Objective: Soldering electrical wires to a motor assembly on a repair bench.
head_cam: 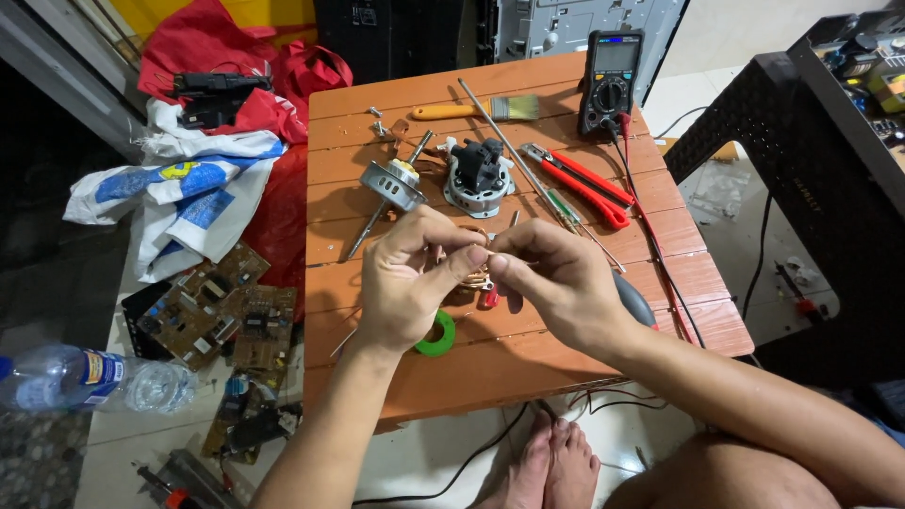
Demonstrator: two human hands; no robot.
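Two hands meet over the middle of the orange slatted table (pixel 566 363), raised a little off its surface. Our left hand (pixel 407 278) and right hand (pixel 556 283) face each other, thumbs and forefingers pinched narrow, tips almost touching. Between them sits a copper wire coil (pixel 468 236), mostly hidden by the fingers; we cannot tell which hand bears it and which only picks at a strand. Holding it up near the eyes, rather than flat on the table, looks suited to fine work on thin wire.

Beyond the hands, within reach: a rotor with its shaft (pixel 393 185) lying tilted, a grey motor housing (pixel 479 179) just beside it, red-handled pliers (pixel 589 187), a thin screwdriver (pixel 566 209), a paintbrush (pixel 476 109) and a multimeter (pixel 611 80) at the far edge. A green tape roll (pixel 439 336) lies under the left wrist. Circuit boards (pixel 212 316) and a plastic bottle (pixel 90 379) lie on the floor, well apart.
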